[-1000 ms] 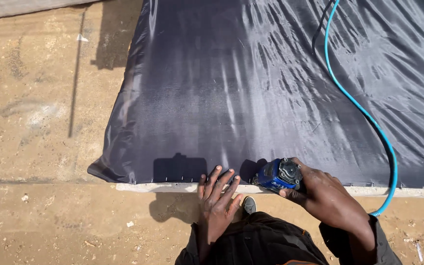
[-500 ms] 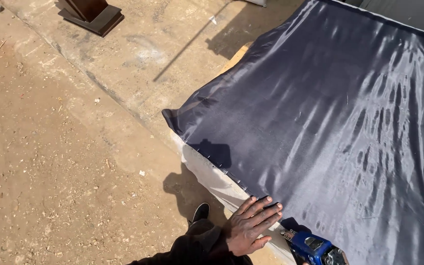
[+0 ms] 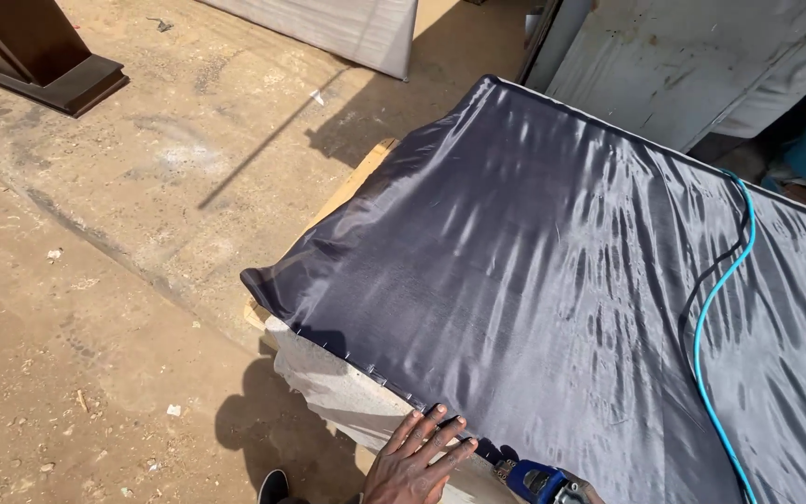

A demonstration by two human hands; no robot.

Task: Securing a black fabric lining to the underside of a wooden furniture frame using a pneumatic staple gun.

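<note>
Left hand (image 3: 417,457) open, flat on dark fabric (image 3: 552,280) edge; right hand hidden, grip undeterminable, beside blue stapler (image 3: 538,483)

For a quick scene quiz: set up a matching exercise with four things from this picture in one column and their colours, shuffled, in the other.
Things:
1. fabric sheet
2. hose
3. tool
4. ground

Colours:
A. sandy tan
B. turquoise
C. shiny dark grey
D. deep blue

Pairs: 1-C, 2-B, 3-D, 4-A
</note>
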